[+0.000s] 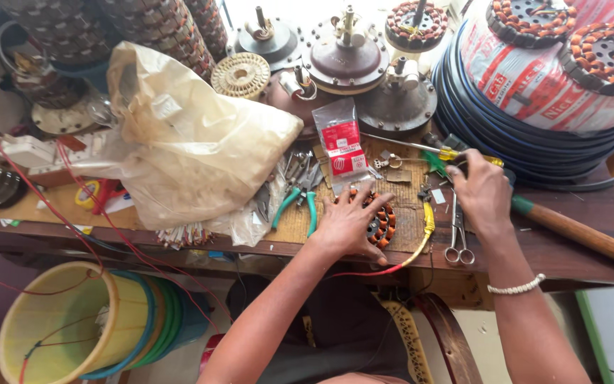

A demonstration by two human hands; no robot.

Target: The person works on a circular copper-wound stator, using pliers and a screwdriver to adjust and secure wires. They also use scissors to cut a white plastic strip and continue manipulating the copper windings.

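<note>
Where the wooden tabletop is most crowded, a copper-wound stator lies flat, pinned under the left hand, fingers spread wide and pressing, apparently to steady it. Right hand: curled over small parts beside a green-handled screwdriver; whether it grips anything cannot be told. Nearby: scissors, teal pliers, red packet, cream plastic bag.

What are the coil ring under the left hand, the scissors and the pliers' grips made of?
Coil ring: looks like copper wire on a dark metal core, going by the orange-brown windings. Scissors: bare metal, silvery and shiny. Pliers: grips look like teal plastic or rubber sleeves, matte; the jaws are dull grey metal.
</note>
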